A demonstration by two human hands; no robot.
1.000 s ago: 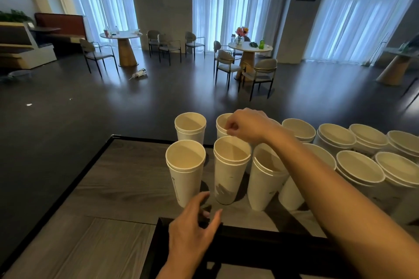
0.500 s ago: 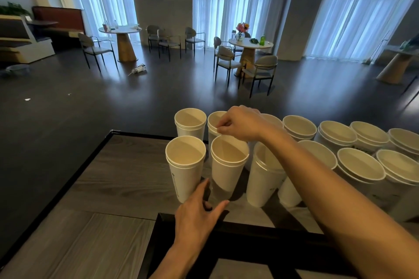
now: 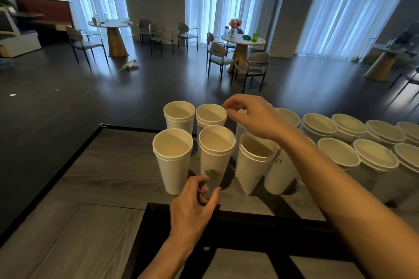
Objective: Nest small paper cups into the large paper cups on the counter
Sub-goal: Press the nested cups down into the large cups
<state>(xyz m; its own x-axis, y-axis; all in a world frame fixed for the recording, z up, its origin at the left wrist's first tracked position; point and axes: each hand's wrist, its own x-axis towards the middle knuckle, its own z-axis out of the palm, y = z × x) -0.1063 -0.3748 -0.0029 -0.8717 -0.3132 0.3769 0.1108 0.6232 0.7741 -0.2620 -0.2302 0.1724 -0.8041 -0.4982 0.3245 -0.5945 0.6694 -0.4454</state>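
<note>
Several tall white paper cups stand grouped at the far edge of the wooden counter (image 3: 108, 176), each showing a double rim from a second cup inside. My left hand (image 3: 195, 201) curls its fingers and thumb around the base of the middle front cup (image 3: 215, 161), whose rim looks blurred. My right hand (image 3: 251, 115) reaches over the group. Its thumb and index finger, almost pinched, sit at the right rim of a rear cup (image 3: 209, 115); I cannot tell whether they grip that rim. Another front cup (image 3: 174, 174) stands just left of my left hand.
Several wider, lower white cups (image 3: 340, 152) fill the counter's right side under my right forearm. A black frame (image 3: 249, 217) lies across the counter's near side. The counter's black edge (image 3: 74, 154) drops to a dark floor with tables and chairs (image 3: 244, 61) beyond.
My right hand has lifted off the middle front cup and moved back and right to the rear cup's rim. My left hand has come forward and closed around the front cup's base.
</note>
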